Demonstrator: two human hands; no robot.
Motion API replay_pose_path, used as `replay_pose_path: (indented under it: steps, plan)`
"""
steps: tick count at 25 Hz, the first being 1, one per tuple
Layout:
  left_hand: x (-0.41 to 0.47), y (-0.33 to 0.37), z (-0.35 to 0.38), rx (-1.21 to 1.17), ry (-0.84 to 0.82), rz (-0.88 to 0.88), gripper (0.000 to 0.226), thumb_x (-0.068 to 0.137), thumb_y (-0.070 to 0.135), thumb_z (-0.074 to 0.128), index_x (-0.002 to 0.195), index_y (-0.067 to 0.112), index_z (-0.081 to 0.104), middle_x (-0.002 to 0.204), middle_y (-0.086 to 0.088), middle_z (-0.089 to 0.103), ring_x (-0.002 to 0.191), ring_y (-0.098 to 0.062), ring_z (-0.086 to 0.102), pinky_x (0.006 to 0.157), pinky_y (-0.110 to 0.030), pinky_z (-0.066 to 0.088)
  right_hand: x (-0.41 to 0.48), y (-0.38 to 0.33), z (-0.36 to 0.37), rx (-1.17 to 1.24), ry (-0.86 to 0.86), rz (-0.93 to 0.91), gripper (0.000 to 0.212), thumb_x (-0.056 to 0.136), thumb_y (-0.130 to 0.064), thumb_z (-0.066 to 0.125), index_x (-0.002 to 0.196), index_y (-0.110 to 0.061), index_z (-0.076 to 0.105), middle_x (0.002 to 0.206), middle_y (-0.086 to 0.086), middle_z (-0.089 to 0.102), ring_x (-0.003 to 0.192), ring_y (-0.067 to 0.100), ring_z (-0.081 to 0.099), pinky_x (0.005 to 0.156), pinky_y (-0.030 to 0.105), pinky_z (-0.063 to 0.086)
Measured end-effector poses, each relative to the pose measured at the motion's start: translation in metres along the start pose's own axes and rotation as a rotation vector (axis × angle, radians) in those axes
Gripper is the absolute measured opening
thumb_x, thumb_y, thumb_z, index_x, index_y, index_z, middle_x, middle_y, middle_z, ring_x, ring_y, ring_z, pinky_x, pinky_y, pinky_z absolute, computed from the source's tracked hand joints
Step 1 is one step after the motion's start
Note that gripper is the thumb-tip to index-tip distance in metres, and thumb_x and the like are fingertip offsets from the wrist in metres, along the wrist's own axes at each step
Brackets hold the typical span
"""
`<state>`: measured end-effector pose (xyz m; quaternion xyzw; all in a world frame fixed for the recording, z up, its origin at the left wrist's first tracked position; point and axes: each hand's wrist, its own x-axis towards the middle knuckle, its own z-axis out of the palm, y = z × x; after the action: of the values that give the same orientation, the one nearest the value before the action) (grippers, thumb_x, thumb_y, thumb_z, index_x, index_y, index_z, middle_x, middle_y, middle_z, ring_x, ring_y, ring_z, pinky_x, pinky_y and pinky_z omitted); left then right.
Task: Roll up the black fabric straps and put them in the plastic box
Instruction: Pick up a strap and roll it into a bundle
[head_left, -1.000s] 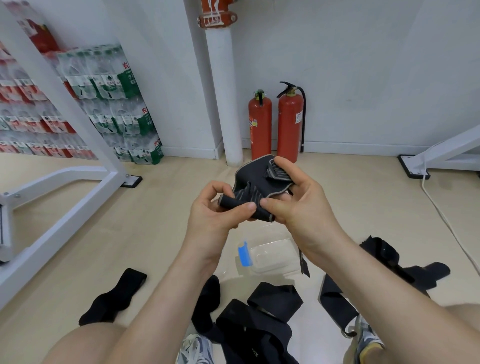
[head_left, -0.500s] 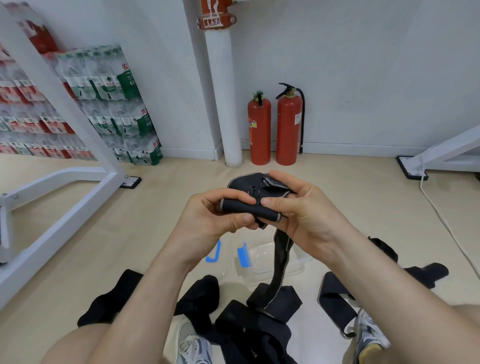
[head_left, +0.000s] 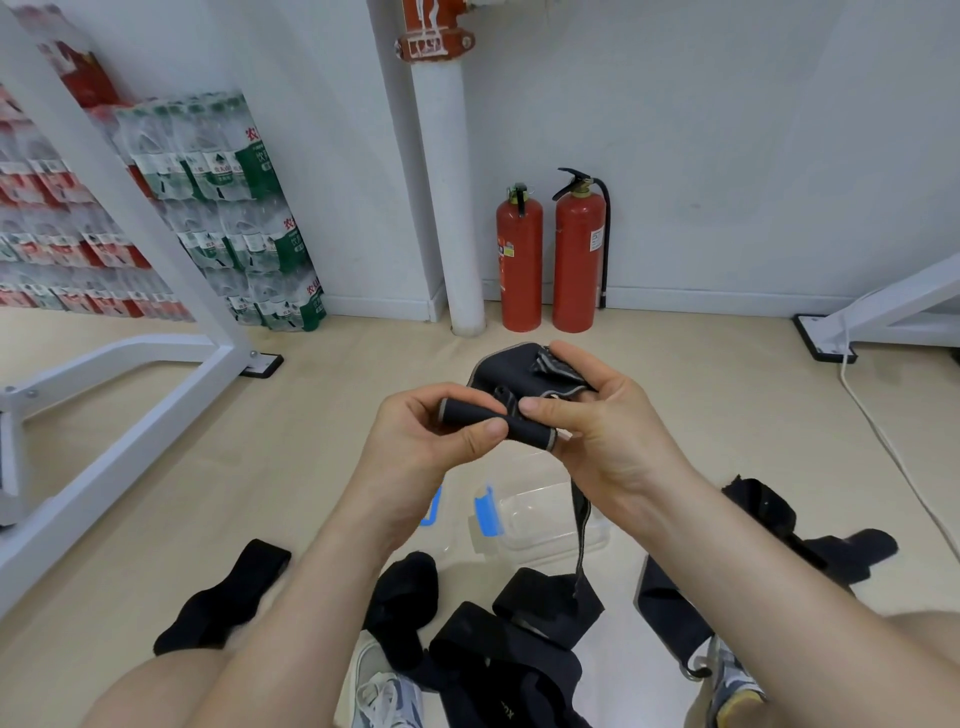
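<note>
Both hands hold one black fabric strap (head_left: 506, 376) in the air above the floor. My left hand (head_left: 426, 441) pinches the left end of its tight roll between thumb and fingers. My right hand (head_left: 602, 421) pinches the roll's right end and the wide grey-edged pad behind it. A thin tail of this strap hangs down past my right wrist. Below the hands, the clear plastic box (head_left: 545, 519) with a blue clip lies on the floor. Several loose black straps (head_left: 519, 639) lie in front of my knees.
A single black strap (head_left: 223, 597) lies to the left and more black straps (head_left: 795, 540) to the right. Two red fire extinguishers (head_left: 550, 260) stand by a white pipe at the wall. White metal frames (head_left: 156, 374) flank the floor; a white cable (head_left: 883, 441) runs at right.
The strap's roll has turned tighter between my fingers and the pad has folded down closer to it. A thin tail has dropped free below my right hand. Both hands stayed in place.
</note>
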<state>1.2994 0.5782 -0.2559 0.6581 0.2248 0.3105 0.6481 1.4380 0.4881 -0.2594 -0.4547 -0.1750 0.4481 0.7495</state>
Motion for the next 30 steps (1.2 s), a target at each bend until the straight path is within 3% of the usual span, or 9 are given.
replay_pose_path:
  steps: [2, 5, 9, 11, 14, 21, 24, 26, 30]
  plan:
    - [0.0, -0.005, 0.005, -0.051, 0.065, 0.005, 0.016, 0.065, 0.009, 0.08, 0.073, 0.021, 0.074, 0.068, 0.002, 0.066, 0.065, -0.015, 0.064, 0.059, -0.021, 0.049, -0.001, -0.001, 0.002, -0.05, 0.001, -0.059, 0.068, 0.078, 0.024, 0.061, 0.135, -0.014, 0.054, 0.118, 0.017, 0.069, 0.101, 0.029, 0.071, 0.087, 0.043, 0.059]
    - [-0.001, -0.007, 0.011, -0.171, 0.13, -0.007, 0.025, 0.065, 0.005, 0.073, 0.081, 0.014, 0.057, 0.063, 0.001, 0.063, 0.051, -0.015, 0.06, 0.049, -0.018, 0.044, -0.003, -0.001, 0.005, -0.139, -0.013, -0.149, 0.066, 0.079, 0.025, 0.059, 0.122, -0.026, 0.059, 0.115, 0.009, 0.071, 0.106, 0.027, 0.07, 0.095, 0.048, 0.055]
    - [-0.001, -0.007, 0.013, -0.219, 0.116, -0.036, 0.029, 0.064, 0.003, 0.07, 0.076, 0.019, 0.049, 0.065, -0.003, 0.06, 0.055, -0.018, 0.059, 0.05, -0.021, 0.042, -0.007, -0.001, 0.006, -0.234, -0.066, -0.22, 0.069, 0.076, 0.017, 0.065, 0.124, -0.032, 0.056, 0.117, 0.007, 0.071, 0.108, 0.023, 0.069, 0.095, 0.048, 0.055]
    - [-0.001, -0.006, 0.013, -0.211, 0.104, -0.061, 0.027, 0.064, 0.004, 0.068, 0.073, 0.021, 0.05, 0.067, -0.006, 0.062, 0.057, -0.024, 0.061, 0.051, -0.022, 0.042, -0.009, -0.001, 0.006, -0.247, -0.116, -0.214, 0.073, 0.073, 0.011, 0.074, 0.127, -0.032, 0.053, 0.118, 0.006, 0.07, 0.108, 0.02, 0.069, 0.092, 0.043, 0.056]
    - [-0.001, -0.007, 0.011, -0.168, 0.079, -0.053, 0.019, 0.067, 0.005, 0.067, 0.071, 0.022, 0.059, 0.07, -0.008, 0.065, 0.059, -0.027, 0.064, 0.054, -0.026, 0.043, -0.008, -0.003, 0.006, -0.29, -0.125, -0.189, 0.078, 0.076, 0.017, 0.072, 0.139, -0.025, 0.05, 0.11, 0.0, 0.074, 0.104, 0.016, 0.071, 0.09, 0.039, 0.058]
    - [-0.003, -0.002, 0.01, -0.09, 0.045, -0.055, 0.012, 0.068, 0.019, 0.084, 0.069, 0.021, 0.072, 0.066, -0.01, 0.069, 0.051, -0.023, 0.067, 0.046, -0.021, 0.044, -0.004, -0.006, 0.002, -0.246, -0.074, -0.087, 0.074, 0.079, 0.022, 0.063, 0.141, -0.017, 0.051, 0.114, 0.014, 0.072, 0.102, 0.025, 0.072, 0.096, 0.048, 0.054]
    - [-0.001, -0.001, 0.013, -0.052, 0.079, -0.073, 0.015, 0.065, 0.029, 0.075, 0.071, 0.016, 0.07, 0.061, -0.008, 0.068, 0.048, -0.02, 0.065, 0.043, -0.019, 0.042, -0.004, -0.003, 0.002, -0.274, -0.068, -0.078, 0.073, 0.081, 0.022, 0.057, 0.141, -0.017, 0.051, 0.113, 0.015, 0.072, 0.103, 0.028, 0.071, 0.097, 0.049, 0.054]
    - [-0.001, -0.002, 0.014, -0.004, 0.081, -0.064, 0.022, 0.069, 0.031, 0.072, 0.078, 0.012, 0.067, 0.061, -0.004, 0.066, 0.052, -0.018, 0.065, 0.047, -0.019, 0.042, -0.005, -0.005, 0.002, -0.262, -0.05, -0.072, 0.068, 0.081, 0.022, 0.056, 0.137, -0.017, 0.054, 0.109, 0.015, 0.073, 0.101, 0.031, 0.071, 0.094, 0.048, 0.055]
    - [-0.002, -0.004, 0.015, 0.086, 0.069, -0.064, 0.026, 0.077, 0.035, 0.07, 0.086, 0.012, 0.063, 0.066, -0.001, 0.067, 0.063, -0.015, 0.063, 0.056, -0.02, 0.043, -0.01, -0.012, 0.004, -0.199, -0.084, -0.092, 0.051, 0.082, 0.019, 0.061, 0.109, -0.024, 0.066, 0.109, 0.025, 0.069, 0.092, 0.035, 0.069, 0.082, 0.052, 0.058]
